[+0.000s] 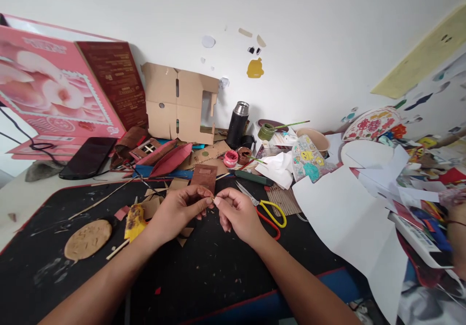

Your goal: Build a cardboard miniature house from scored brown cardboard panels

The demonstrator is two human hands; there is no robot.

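My left hand (pixel 185 203) and my right hand (pixel 235 211) meet over the black mat (pixel 214 276), thumbs and forefingers pinched together. Between the fingertips is a tiny yellowish piece (pixel 213 199), mostly hidden and too small to name. Just beyond the hands lies a brown painted cardboard piece (pixel 204 177). Scissors (pixel 262 206) with yellow and red handles lie spread to the right of my right hand. Left of my left forearm are a yellow, brown-stained lump (pixel 134 222) on a stick and an oval tan cardboard piece (pixel 88 240).
At the back stand a cut cardboard panel (pixel 189 99), a black flask (pixel 238 123) and open paint jars, red (pixel 230 158) and green (pixel 267 131). A phone (pixel 87 157) lies left, near a pink box (pixel 54 82). White paper (pixel 345 208) covers the right side.
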